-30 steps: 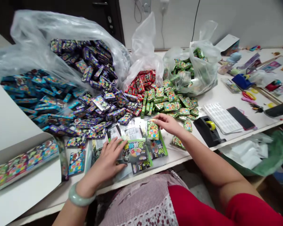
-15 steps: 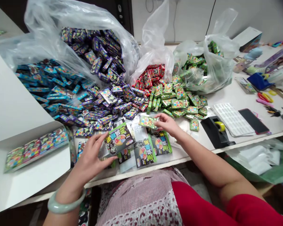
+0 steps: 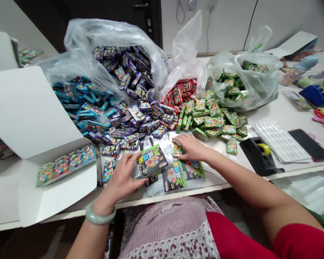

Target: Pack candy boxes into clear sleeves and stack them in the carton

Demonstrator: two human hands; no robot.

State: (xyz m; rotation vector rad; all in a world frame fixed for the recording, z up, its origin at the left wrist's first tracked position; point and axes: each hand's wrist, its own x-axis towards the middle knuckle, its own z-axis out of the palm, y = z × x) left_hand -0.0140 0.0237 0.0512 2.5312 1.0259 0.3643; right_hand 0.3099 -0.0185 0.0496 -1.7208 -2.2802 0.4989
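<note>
My left hand (image 3: 125,176), with a pale green bangle at the wrist, grips the left edge of a black-and-green printed packet (image 3: 152,161) between thumb and fingers. My right hand (image 3: 191,146) is closed over a small green candy box (image 3: 176,149), fingers at its top and thumb near its bottom. The hand partly covers this box. Below it lie more printed packets (image 3: 174,177) in black and green, flat on the table near the front edge. A pile of small green boxes (image 3: 213,122) is just beyond my right hand.
Plastic bags hold purple boxes (image 3: 129,72), blue boxes (image 3: 86,104), red boxes (image 3: 180,90) and green boxes (image 3: 233,86). An open white carton (image 3: 24,115) with a row of boxes stands left. At right are a tape dispenser (image 3: 256,154), label sheets (image 3: 280,142) and a phone (image 3: 310,144).
The view has swung left, so the scene sits further right. My right hand has turned the green box from lying crosswise to upright and lowered it towards the packets. My left hand keeps its packet.
</note>
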